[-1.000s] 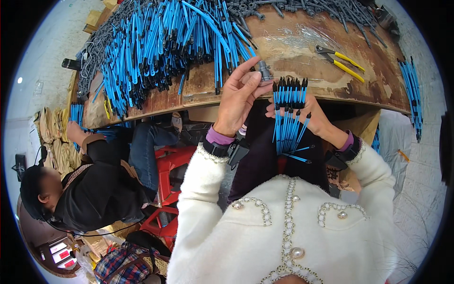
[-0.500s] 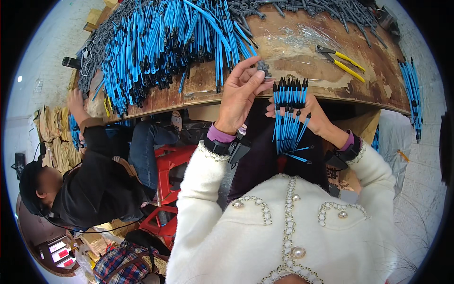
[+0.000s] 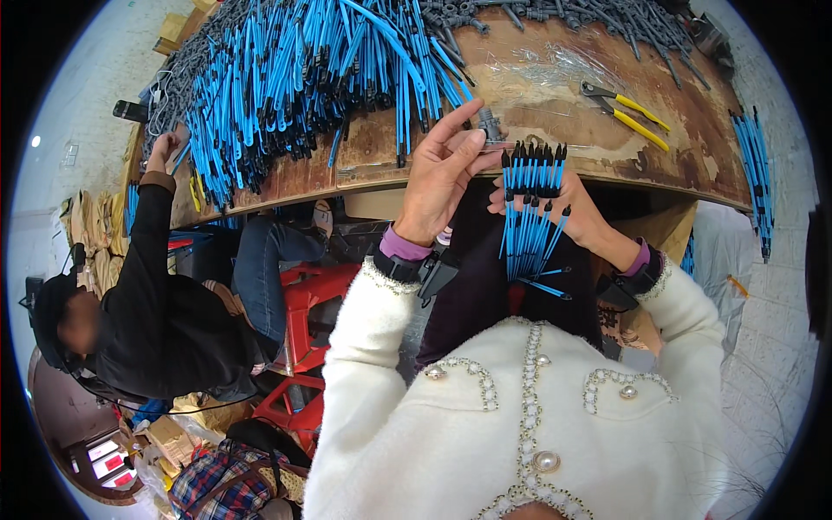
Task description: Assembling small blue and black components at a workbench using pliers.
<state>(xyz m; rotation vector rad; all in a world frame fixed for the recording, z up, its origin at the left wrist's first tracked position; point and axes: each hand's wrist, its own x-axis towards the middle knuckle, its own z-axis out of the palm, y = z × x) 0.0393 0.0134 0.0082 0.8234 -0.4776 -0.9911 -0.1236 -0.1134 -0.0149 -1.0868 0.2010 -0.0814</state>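
Observation:
My right hand (image 3: 582, 208) is closed behind a bundle of slim blue tubes with black pointed tips (image 3: 530, 204), which stand in a row with lower ones fanned downward. A thin wire (image 3: 555, 145) runs across near the upper tips toward my left hand (image 3: 442, 178). The left thumb and lower fingers close around the wire's end, while the index finger is stretched out above. Beside those fingertips is a grey ribbed plastic fitting (image 3: 490, 124); whether it hangs on the wire or rests on the table cannot be made out.
On the wooden table (image 3: 373, 165) lie a large heap of blue tubes (image 3: 303, 78), grey fittings (image 3: 598, 13), loose wires (image 3: 559, 69) and yellow-handled pliers (image 3: 628, 114). At left a co-worker (image 3: 173, 321) reaches to the table beside a red stool (image 3: 303, 321). More tubes (image 3: 756, 178) overhang the right edge.
The grey fitting has shifted slightly right, off my left index finger, which is now straighter and raised. My right hand and the bundle stay almost still. The co-worker's arm has reached farther onto the table.

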